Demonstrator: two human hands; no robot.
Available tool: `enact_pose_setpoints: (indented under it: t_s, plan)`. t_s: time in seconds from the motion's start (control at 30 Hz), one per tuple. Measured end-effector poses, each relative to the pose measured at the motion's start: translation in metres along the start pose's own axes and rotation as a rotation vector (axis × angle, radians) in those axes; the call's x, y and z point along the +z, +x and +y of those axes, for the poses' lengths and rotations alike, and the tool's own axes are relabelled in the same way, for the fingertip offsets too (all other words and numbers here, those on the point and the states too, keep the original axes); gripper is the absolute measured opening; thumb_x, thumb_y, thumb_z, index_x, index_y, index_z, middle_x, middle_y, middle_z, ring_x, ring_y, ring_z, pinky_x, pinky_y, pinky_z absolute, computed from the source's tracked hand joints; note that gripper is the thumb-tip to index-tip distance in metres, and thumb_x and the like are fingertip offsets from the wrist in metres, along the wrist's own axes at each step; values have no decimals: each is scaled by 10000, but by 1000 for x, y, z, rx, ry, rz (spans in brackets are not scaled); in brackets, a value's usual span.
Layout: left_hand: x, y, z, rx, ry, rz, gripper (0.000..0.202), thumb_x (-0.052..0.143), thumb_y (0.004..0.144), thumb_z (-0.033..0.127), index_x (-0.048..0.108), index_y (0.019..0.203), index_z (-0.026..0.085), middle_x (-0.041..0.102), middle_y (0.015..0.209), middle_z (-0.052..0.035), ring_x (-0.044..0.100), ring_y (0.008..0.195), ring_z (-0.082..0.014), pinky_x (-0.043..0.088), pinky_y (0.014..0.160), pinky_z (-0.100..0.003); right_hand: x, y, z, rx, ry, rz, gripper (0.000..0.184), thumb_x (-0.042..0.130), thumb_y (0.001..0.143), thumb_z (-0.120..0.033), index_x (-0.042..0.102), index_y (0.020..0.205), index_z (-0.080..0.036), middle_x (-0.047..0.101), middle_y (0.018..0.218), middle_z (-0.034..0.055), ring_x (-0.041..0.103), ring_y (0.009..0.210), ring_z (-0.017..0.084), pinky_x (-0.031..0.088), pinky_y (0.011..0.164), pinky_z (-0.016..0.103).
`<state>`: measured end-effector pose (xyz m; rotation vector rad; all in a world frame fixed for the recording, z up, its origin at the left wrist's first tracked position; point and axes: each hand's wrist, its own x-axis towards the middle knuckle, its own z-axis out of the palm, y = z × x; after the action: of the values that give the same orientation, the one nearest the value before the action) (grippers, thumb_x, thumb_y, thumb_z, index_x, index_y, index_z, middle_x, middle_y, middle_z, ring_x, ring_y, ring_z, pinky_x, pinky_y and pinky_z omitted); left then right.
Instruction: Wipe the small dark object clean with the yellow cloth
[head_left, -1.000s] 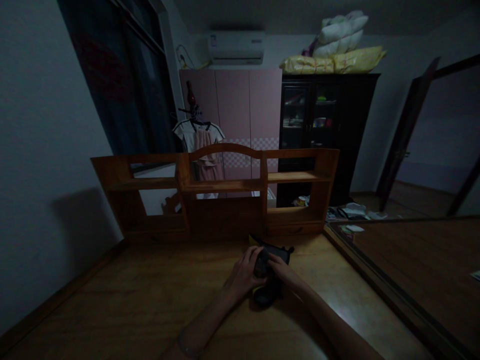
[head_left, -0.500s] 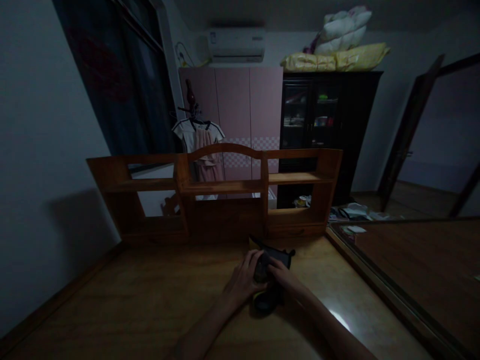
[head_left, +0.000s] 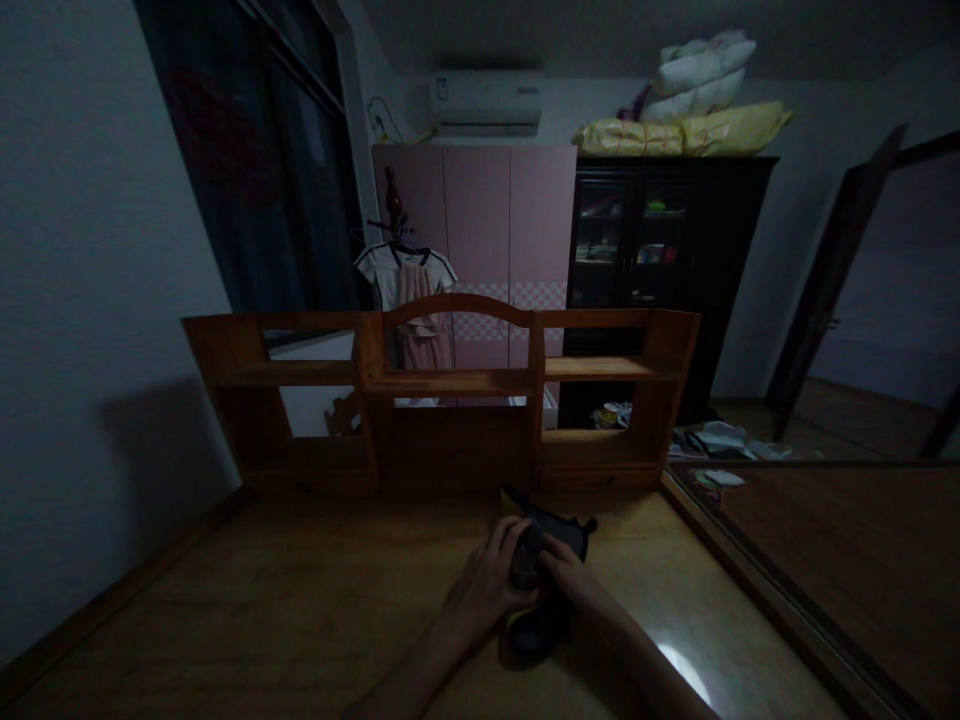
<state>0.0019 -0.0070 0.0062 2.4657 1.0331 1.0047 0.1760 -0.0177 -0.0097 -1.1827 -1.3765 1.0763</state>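
The room is dim. On the wooden desk top (head_left: 300,620) lies a dark, bulky object (head_left: 541,585) with a yellow edge; I cannot make out what it is. My left hand (head_left: 486,585) curls over its left side with the fingers closed on it. Coming from the right, my right hand (head_left: 571,578) grips the same object with bent fingers. Both hands meet over its middle, just in front of the wooden desk shelf unit (head_left: 442,385).
A wall runs along the left. A second wooden surface (head_left: 840,540) adjoins the desk at the right. Beyond stand a pink wardrobe (head_left: 480,220), a dark cabinet (head_left: 660,260) with bedding on top, hanging clothes (head_left: 409,290) and an open door (head_left: 832,270).
My hands stay on the dark object with hardly any shift. The view has tipped slightly, so everything sits a little lower and to the right in the picture.
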Motion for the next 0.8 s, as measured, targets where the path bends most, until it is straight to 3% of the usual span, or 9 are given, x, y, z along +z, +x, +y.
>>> enact_pose_setpoints:
  t_s: [0.33,0.57,0.7,0.8]
  plan:
    - [0,-2,2,69,108,-11,976,824,636,202,273,1433,320,394,1406,-65,485,1229,-272,483,988,-402,-2,6,17,-72,-25,36,455,540,705,-241,665,1133,-151,668,1173,95,585,1122,307,473,979,423]
    - [9,-4,0,204,235,-39,1019,802,625,54,279,1448,352,351,1448,-78,357,1334,-310,401,1069,-483,0,2,29,-200,-124,140,532,568,775,-386,594,1243,-136,609,1263,140,530,1197,326,397,1057,469]
    - [12,-7,-2,274,293,3,925,680,707,-1,275,1444,385,285,1480,-73,295,1375,-309,383,1079,-496,-3,-4,18,-295,-208,189,528,542,795,-345,567,1275,-127,635,1207,157,555,1159,342,425,1024,469]
    - [14,-10,-1,336,378,63,850,564,766,-26,279,1446,397,254,1489,-86,289,1381,-316,391,1067,-508,-9,-9,2,-443,-338,136,457,495,814,-242,575,1258,-171,652,1186,124,605,1097,302,490,945,390]
